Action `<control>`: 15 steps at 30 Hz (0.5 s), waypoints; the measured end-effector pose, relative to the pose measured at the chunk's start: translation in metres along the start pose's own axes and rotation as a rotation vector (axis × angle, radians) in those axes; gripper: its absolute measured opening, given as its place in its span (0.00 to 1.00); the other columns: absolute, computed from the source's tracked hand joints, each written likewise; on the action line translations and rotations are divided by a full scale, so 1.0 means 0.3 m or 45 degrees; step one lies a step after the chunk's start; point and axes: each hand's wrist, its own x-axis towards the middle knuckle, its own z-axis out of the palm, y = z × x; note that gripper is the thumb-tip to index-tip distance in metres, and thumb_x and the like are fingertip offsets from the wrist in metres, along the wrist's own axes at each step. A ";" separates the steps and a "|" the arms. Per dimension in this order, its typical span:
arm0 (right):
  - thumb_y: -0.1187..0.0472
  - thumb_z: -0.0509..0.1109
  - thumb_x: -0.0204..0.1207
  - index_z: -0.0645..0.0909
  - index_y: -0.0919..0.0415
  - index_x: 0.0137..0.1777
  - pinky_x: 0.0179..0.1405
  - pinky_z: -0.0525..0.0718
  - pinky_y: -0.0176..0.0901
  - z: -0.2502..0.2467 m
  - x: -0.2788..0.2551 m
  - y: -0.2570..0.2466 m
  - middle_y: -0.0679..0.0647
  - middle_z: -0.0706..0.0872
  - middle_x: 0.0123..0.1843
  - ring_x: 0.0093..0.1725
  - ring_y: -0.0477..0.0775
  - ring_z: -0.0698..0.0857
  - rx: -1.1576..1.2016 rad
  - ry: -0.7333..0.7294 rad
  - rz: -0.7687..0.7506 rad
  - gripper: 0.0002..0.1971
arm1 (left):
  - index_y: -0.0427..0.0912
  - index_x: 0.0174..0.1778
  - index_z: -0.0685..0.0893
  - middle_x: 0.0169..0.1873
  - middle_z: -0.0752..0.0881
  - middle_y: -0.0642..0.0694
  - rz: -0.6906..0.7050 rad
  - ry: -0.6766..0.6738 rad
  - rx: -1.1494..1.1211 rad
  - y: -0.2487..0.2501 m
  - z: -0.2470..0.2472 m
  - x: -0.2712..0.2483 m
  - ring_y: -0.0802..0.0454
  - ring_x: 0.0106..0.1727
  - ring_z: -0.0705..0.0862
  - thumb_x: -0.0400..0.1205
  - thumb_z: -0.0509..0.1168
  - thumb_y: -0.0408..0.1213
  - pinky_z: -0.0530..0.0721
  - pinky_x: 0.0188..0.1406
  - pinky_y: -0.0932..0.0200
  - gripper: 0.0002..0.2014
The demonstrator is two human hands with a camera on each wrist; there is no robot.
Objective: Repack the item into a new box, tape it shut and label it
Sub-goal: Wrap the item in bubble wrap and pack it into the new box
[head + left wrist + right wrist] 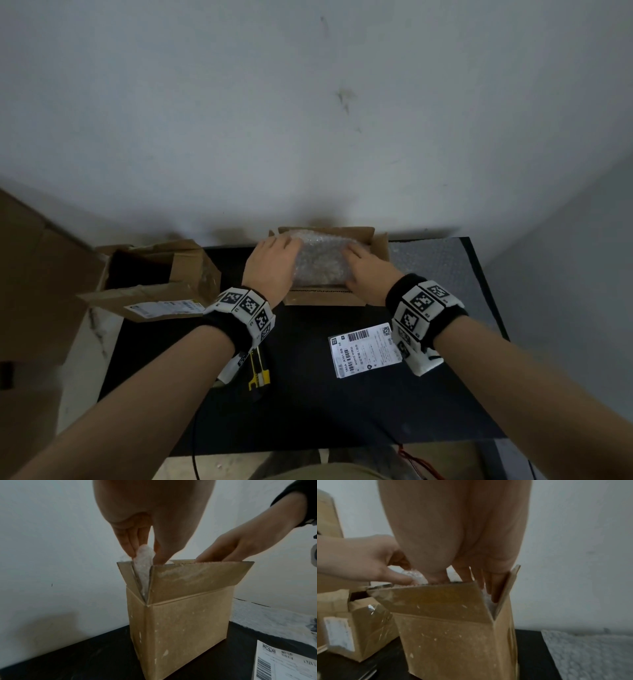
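A small open cardboard box (323,297) stands at the back of the black table, flaps up. The bubble-wrapped item (322,262) sits in its mouth, partly above the rim. My left hand (274,262) pinches the item's left end between fingers and thumb, as the left wrist view shows (144,563). My right hand (368,270) holds the right end, its fingers (494,592) reaching down between the wrap and the side flap. A white shipping label (364,349) lies flat on the table in front of the box, under my right wrist.
An older opened box (154,274) with tape and a label lies at the left. A yellow-and-black utility knife (258,375) lies under my left wrist. A sheet of bubble wrap (435,260) covers the table's back right. A large carton (30,274) stands at far left.
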 end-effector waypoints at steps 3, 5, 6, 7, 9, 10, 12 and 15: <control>0.52 0.59 0.82 0.44 0.62 0.83 0.77 0.63 0.49 0.006 0.017 -0.007 0.56 0.45 0.85 0.79 0.60 0.63 0.147 -0.076 0.078 0.36 | 0.42 0.73 0.70 0.72 0.73 0.42 0.004 -0.058 0.056 0.002 0.017 -0.002 0.45 0.73 0.70 0.79 0.66 0.33 0.67 0.72 0.52 0.25; 0.47 0.56 0.82 0.42 0.62 0.83 0.79 0.58 0.48 0.015 0.024 -0.007 0.57 0.44 0.85 0.81 0.59 0.58 0.140 -0.108 0.108 0.38 | 0.43 0.71 0.74 0.74 0.68 0.42 -0.014 -0.066 0.130 0.004 0.014 -0.004 0.45 0.74 0.66 0.79 0.66 0.41 0.66 0.72 0.50 0.23; 0.44 0.54 0.82 0.42 0.62 0.83 0.79 0.56 0.48 0.023 0.026 -0.004 0.57 0.44 0.85 0.82 0.58 0.55 0.110 -0.118 0.121 0.38 | 0.44 0.70 0.75 0.74 0.66 0.42 -0.013 -0.067 0.183 0.004 0.013 -0.005 0.44 0.74 0.65 0.78 0.66 0.45 0.65 0.71 0.49 0.24; 0.43 0.53 0.82 0.42 0.62 0.83 0.79 0.54 0.48 0.031 0.027 -0.001 0.57 0.44 0.85 0.83 0.57 0.53 0.075 -0.119 0.132 0.38 | 0.44 0.69 0.75 0.74 0.65 0.42 0.003 -0.075 0.237 0.005 0.013 -0.007 0.44 0.74 0.64 0.77 0.66 0.48 0.65 0.71 0.49 0.25; 0.41 0.50 0.82 0.43 0.62 0.83 0.79 0.54 0.50 0.049 0.030 0.004 0.57 0.46 0.85 0.83 0.56 0.53 0.000 -0.102 0.143 0.38 | 0.43 0.69 0.75 0.73 0.67 0.42 0.090 -0.104 0.330 0.008 0.023 -0.008 0.45 0.72 0.66 0.78 0.64 0.50 0.65 0.70 0.50 0.25; 0.40 0.50 0.82 0.45 0.62 0.83 0.79 0.54 0.50 0.059 0.032 0.006 0.57 0.48 0.85 0.83 0.56 0.53 -0.033 -0.086 0.143 0.38 | 0.42 0.69 0.75 0.72 0.69 0.43 0.136 -0.130 0.348 0.010 0.029 -0.008 0.46 0.71 0.68 0.80 0.62 0.50 0.64 0.71 0.51 0.24; 0.40 0.49 0.82 0.47 0.62 0.83 0.79 0.54 0.50 0.079 0.038 0.011 0.57 0.51 0.85 0.82 0.56 0.55 -0.084 -0.039 0.138 0.37 | 0.41 0.69 0.74 0.70 0.72 0.42 0.177 -0.199 0.319 0.015 0.039 -0.004 0.47 0.70 0.71 0.82 0.60 0.47 0.63 0.73 0.52 0.22; 0.39 0.47 0.82 0.49 0.61 0.83 0.78 0.55 0.50 0.107 0.042 0.019 0.57 0.52 0.85 0.82 0.55 0.58 -0.123 0.044 0.121 0.36 | 0.41 0.68 0.70 0.64 0.79 0.42 0.164 -0.261 0.233 0.021 0.043 0.000 0.47 0.65 0.78 0.82 0.59 0.42 0.67 0.70 0.56 0.20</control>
